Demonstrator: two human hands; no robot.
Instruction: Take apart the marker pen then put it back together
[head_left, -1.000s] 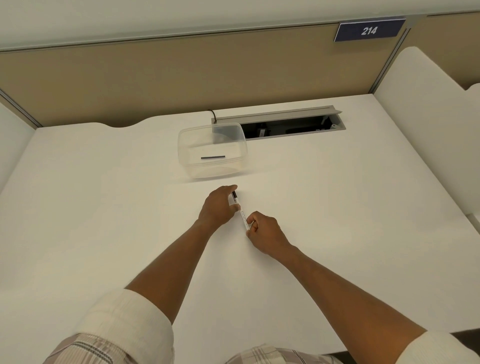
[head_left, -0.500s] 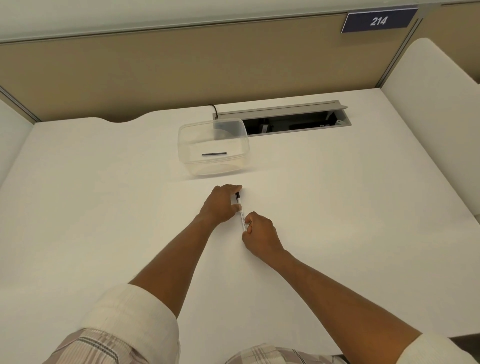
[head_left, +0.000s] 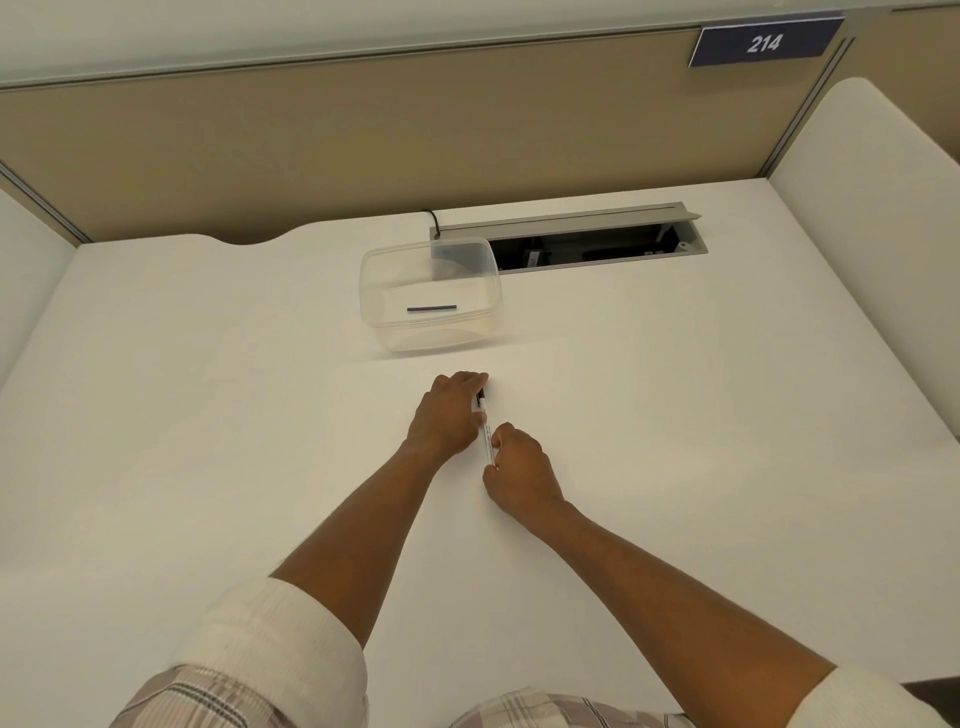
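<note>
Near the middle of the frame, on the white desk (head_left: 675, 441), both hands meet on a slim white marker pen with a black end (head_left: 486, 428). The pen lies lengthwise, pointing away from the person, its black end toward the top of the frame. The left hand (head_left: 449, 413) curls over the far part of the pen, fingers wrapped round the black end, with only a short dark stretch showing beside the knuckles. The right hand (head_left: 519, 467) pinches the near end of the white barrel between thumb and curled fingers. The two hands sit just beside each other, with a short length of printed barrel visible between them. Whether the pen rests on the desk or is lifted just off it cannot be told.

Above the hands, toward the upper centre, stands a clear rectangular plastic container (head_left: 374, 291) with a thin dark stick-like part (head_left: 431, 308) lying flat on its bottom. Just behind it, at upper right of centre, a grey metal cable tray (head_left: 571, 221) is set into the desk with its lid open. A navy sign reading 214 (head_left: 763, 44) hangs on the beige partition at the upper right. Rolled cream sleeves (head_left: 280, 639) show at the bottom edge.
</note>
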